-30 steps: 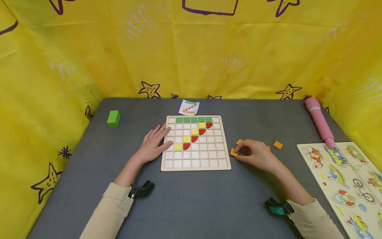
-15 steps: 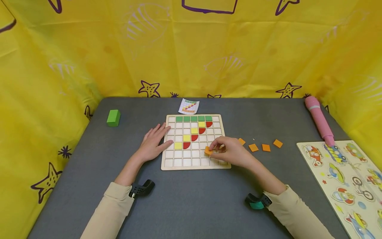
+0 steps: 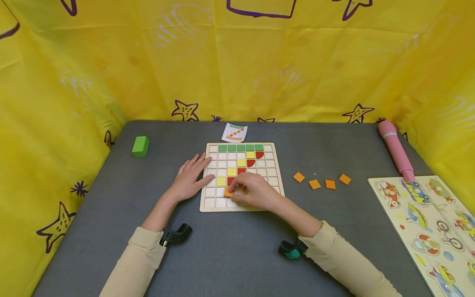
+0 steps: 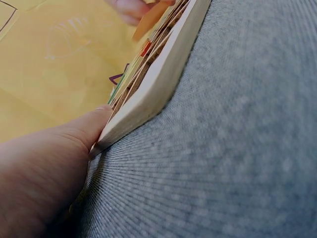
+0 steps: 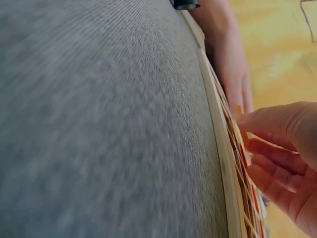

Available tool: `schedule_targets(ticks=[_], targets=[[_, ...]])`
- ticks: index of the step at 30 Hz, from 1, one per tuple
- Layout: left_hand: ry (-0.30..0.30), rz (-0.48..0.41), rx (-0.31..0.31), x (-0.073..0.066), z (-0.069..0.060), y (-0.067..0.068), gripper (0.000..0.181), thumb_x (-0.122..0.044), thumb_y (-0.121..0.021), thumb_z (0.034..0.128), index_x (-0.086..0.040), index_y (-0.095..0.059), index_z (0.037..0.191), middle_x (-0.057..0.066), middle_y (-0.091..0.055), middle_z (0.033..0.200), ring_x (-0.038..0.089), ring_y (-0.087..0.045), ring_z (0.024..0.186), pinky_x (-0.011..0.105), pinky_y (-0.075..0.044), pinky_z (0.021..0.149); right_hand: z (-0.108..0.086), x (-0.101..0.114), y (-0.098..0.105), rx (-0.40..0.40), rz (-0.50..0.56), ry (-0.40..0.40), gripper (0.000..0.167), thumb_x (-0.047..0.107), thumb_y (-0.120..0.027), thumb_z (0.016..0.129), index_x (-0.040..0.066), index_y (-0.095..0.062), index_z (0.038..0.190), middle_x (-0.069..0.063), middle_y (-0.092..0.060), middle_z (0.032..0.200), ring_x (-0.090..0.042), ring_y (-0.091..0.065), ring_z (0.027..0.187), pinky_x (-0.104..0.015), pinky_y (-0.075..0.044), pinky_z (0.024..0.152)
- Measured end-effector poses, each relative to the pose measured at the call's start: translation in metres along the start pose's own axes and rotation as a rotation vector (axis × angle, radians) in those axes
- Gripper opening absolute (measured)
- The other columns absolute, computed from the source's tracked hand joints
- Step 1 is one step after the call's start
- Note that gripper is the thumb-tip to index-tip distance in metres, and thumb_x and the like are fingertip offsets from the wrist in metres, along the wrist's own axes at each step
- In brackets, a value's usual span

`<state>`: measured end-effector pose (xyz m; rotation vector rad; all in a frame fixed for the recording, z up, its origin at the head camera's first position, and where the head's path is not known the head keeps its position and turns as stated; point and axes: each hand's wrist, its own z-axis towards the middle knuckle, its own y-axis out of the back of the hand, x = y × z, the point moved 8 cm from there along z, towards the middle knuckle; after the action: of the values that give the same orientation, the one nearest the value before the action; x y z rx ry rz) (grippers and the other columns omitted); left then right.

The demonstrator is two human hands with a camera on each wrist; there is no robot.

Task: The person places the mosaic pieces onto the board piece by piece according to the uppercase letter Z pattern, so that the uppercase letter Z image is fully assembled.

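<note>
A wooden grid board (image 3: 262, 192) lies mid-table, with a row of green squares (image 3: 241, 148), a diagonal of yellow squares (image 3: 241, 163) and red quarter-round pieces (image 3: 250, 163) beside them. My left hand (image 3: 190, 180) rests on the board's left edge, fingers spread and straight. Between thumb and fingers my right hand (image 3: 256, 191) pinches an orange square (image 3: 228, 192) over the lower left of the grid, just below the diagonal. In the left wrist view that orange square (image 4: 150, 21) is tilted above the board. Several orange squares (image 3: 314, 184) lie right of the board.
Behind the board lies a small pattern card (image 3: 235, 133). A green block (image 3: 140, 147) stands at the back left. On the right are a pink microphone (image 3: 396, 150) and a picture puzzle board (image 3: 426, 222). Yellow cloth hangs around the table.
My right hand has carried one orange square left from beside the board to above the grid's lower left, uncovering the other orange squares. My left hand has not moved.
</note>
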<state>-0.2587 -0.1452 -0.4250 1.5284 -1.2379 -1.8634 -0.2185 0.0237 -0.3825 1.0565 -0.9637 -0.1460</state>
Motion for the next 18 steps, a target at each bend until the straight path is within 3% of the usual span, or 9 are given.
schedule_targets(ticks=[8, 18], targets=[[-0.008, 0.0, -0.006, 0.0, 0.0, 0.0, 0.068, -0.039, -0.055, 0.099, -0.008, -0.029, 0.154, 0.016, -0.017, 0.16, 0.035, -0.007, 0.148, 0.057, -0.002, 0.113, 0.013, 0.014, -0.011, -0.001, -0.042, 0.108, 0.008, 0.012, -0.074, 0.086, 0.012, -0.073, 0.095, 0.003, -0.068, 0.093, -0.013, -0.059, 0.091, -0.031, -0.047, 0.087], [-0.018, -0.001, -0.013, 0.0, -0.001, 0.0, 0.068, -0.039, -0.054, 0.0993, -0.008, -0.029, 0.154, 0.016, -0.017, 0.16, 0.034, -0.007, 0.148, 0.057, -0.003, 0.113, 0.012, 0.013, -0.013, -0.015, -0.036, 0.121, 0.009, 0.012, -0.073, 0.088, 0.012, -0.075, 0.097, 0.002, -0.069, 0.1, -0.014, -0.059, 0.094, -0.03, -0.048, 0.086]])
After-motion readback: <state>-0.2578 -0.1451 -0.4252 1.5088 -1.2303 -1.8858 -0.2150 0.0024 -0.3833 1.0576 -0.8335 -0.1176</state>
